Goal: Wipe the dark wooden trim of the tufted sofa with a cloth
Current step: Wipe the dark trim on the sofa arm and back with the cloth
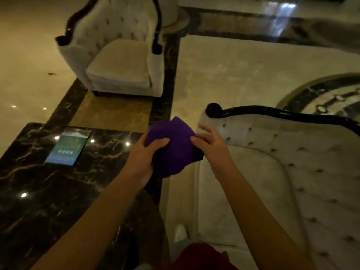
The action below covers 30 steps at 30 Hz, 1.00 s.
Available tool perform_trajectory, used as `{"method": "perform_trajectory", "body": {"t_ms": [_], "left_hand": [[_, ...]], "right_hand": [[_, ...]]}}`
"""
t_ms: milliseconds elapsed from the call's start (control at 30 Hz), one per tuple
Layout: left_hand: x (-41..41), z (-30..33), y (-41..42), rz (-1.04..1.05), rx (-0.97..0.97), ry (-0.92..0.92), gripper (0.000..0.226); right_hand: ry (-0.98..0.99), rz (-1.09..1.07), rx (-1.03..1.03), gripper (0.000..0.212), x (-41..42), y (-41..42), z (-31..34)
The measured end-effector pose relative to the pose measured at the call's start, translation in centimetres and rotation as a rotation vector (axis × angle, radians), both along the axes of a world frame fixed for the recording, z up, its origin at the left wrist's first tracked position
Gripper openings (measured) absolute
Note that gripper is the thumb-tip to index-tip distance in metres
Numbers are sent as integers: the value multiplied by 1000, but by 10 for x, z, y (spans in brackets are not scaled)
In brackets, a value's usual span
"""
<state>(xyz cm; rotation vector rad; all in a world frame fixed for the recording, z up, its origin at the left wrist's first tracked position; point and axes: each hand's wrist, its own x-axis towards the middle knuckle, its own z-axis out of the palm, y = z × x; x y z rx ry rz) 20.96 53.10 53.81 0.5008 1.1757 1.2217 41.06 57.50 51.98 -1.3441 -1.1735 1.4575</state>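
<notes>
A purple cloth [173, 147] is bunched in mid-air between both hands. My left hand [145, 158] grips its left side with the thumb on top. My right hand [210, 145] pinches its right edge with thumb and fingers, the other fingers spread. The tufted pale sofa [282, 162] fills the lower right. Its dark wooden trim [272, 113] runs along the top of the back and ends in a rounded scroll [214, 109] just above and right of the cloth. The cloth hangs apart from the trim.
A dark marble table [48, 191] with a printed card [68, 148] lies at the left. A second tufted armchair [116, 55] with dark trim stands farther back. Glossy marble floor [243, 71] spreads between them. My shoe [180, 232] shows at the bottom.
</notes>
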Motion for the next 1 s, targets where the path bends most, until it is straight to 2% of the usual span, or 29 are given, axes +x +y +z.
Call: {"method": "perform_trajectory", "body": {"t_ms": [67, 133, 233, 333, 400, 467, 533, 667, 733, 833, 900, 1000], "left_hand": [[29, -10, 33, -16, -16, 49, 61], [55, -19, 64, -30, -64, 101, 54], [83, -33, 105, -108, -119, 117, 48], [102, -45, 152, -245, -150, 24, 39], [111, -54, 188, -331, -175, -25, 23], [116, -68, 226, -399, -189, -18, 12], [116, -83, 267, -457, -206, 0, 4], [116, -109, 337, -597, -264, -5, 8], [120, -120, 370, -721, -246, 98, 8], [130, -134, 414, -895, -177, 376, 16], [138, -145, 441, -926, -163, 434, 23], [145, -166, 480, -865, -162, 551, 21]], "right_hand": [[-134, -175, 59, 50, 27, 13, -12], [-214, -264, 96, 54, 46, 23, -20], [-222, -199, 153, 56, 57, 40, -25], [-211, -154, 139, 59, 52, 74, -39], [-247, -185, 117, 64, 46, 103, -51], [-244, -241, 89, 56, 44, 136, -64], [-255, -307, 55, 58, 45, 170, -79], [-314, -379, -39, 72, 53, 223, -108], [-364, -422, -58, 71, 59, 242, -121], [-406, -499, -130, 67, 77, 260, -142], [-396, -576, -200, 64, 94, 264, -156], [-378, -642, -280, 61, 117, 273, -175]]}}
